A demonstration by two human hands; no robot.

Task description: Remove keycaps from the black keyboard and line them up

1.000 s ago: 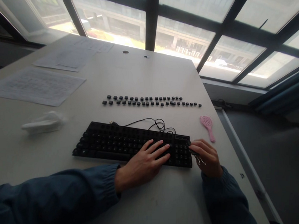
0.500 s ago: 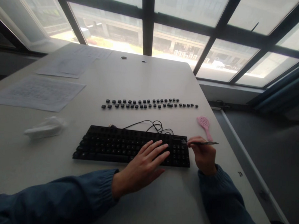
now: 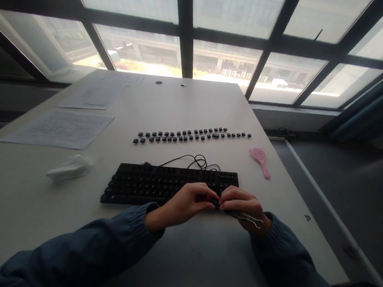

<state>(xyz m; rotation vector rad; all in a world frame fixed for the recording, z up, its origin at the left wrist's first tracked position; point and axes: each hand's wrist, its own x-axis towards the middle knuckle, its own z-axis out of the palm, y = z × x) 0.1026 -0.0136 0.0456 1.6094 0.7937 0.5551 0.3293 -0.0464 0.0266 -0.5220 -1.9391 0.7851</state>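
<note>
A black keyboard point(image 3: 138, 185) lies on the white table. Over its right part, my left hand point(image 3: 197, 197) and my right hand point(image 3: 244, 206) meet with fingertips close together. My right hand is closed on a wire keycap puller point(image 3: 253, 220); its two thin wire prongs stick out to the right beneath the palm. The left thumb and index finger are pinched by the right fingertips. Whatever is between them is small, dark and too hidden to name. Behind the keyboard, several loose black keycaps point(image 3: 215, 136) stand in two rows.
A black USB cable point(image 3: 198, 161) loops behind the keyboard. To the right lies a pink hairbrush point(image 3: 259, 159), near the table's edge. Crumpled white plastic point(image 3: 70, 168) and printed papers point(image 3: 62, 128) lie on the left. Windows point(image 3: 226, 62) stand beyond the table.
My right hand has come left and down, and the puller has turned so its prongs point right. My left hand has gone from spread over the keys to a pinch beside the right fingers.
</note>
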